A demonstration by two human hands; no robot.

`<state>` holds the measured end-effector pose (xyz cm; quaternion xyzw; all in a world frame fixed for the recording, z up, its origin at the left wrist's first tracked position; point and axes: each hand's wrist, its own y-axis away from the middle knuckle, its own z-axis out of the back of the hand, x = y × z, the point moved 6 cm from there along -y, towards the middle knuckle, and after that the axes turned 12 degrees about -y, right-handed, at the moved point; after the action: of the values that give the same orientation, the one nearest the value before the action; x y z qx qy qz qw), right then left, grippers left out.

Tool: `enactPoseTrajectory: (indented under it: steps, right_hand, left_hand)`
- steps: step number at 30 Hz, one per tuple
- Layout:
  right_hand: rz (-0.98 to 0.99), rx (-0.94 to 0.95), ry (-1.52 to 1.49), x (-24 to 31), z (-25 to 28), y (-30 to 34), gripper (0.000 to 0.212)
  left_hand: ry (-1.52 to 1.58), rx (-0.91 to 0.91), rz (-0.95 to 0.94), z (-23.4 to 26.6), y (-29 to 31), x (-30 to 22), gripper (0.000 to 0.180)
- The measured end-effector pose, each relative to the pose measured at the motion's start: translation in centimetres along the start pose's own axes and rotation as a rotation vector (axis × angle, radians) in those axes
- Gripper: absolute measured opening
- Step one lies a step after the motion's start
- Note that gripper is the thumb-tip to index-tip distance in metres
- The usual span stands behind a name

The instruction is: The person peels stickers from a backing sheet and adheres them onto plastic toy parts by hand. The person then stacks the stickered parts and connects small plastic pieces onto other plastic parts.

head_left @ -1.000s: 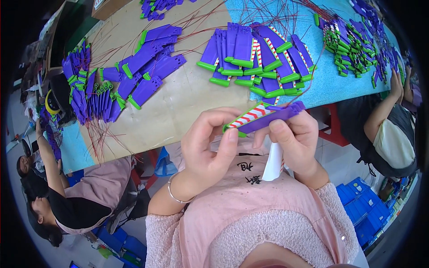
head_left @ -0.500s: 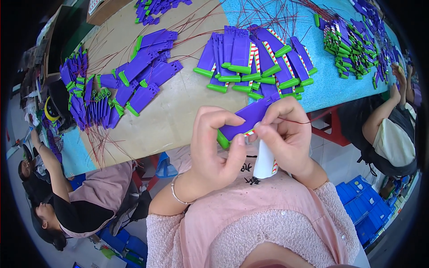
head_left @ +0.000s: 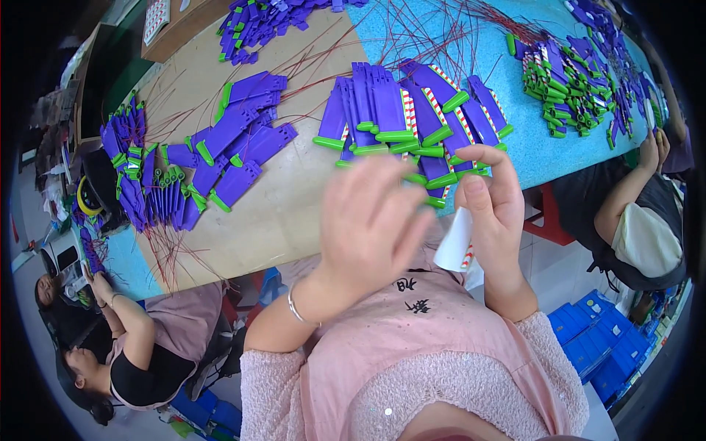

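My right hand (head_left: 498,213) pinches a curled white strip (head_left: 454,242) between thumb and fingers; red-and-white stripes show along its edge, like a sheet of stickers. My left hand (head_left: 371,217) is smeared by motion in front of my apron, just below the middle pile. Its fingers are too blurred to show whether they hold anything. Beyond both hands lies that pile of flat purple pieces (head_left: 386,103) with green tube-like ends, several carrying a red-and-white striped edge. Thin dark-red wires (head_left: 434,29) fan out behind it.
More purple-and-green pieces (head_left: 239,140) lie on the tan board to the left, with another heap (head_left: 566,81) at the far right. A person in a pink apron (head_left: 187,316) sits at left. Another person's hand (head_left: 651,151) is at right. Blue bins (head_left: 599,331) stand on the floor.
The purple piece has left my hands and can no longer be told apart from the pile. My hands have moved apart; the white strip stays in my right hand.
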<state>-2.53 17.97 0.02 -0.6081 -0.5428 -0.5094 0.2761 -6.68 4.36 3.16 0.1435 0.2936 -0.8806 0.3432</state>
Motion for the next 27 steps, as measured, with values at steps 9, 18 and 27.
enactPoseTrajectory:
  steps: [9, 18, 27]
  right_hand:
    - [0.004, 0.300, -0.002, -0.7, -4.3, -0.2, 0.016]
    - [0.043, 0.377, -0.053, -1.1, -6.2, -0.2, 0.010]
    - [-0.262, 0.133, 0.025, -2.9, -4.8, -0.8, 0.006]
  left_hand:
    - [0.180, -0.190, 0.277, 3.0, 2.4, 3.4, 0.033]
    - [0.221, -0.083, 0.176, 3.4, 3.1, 3.5, 0.016]
    - [-0.179, -0.224, -0.226, 5.6, 5.3, 0.6, 0.022]
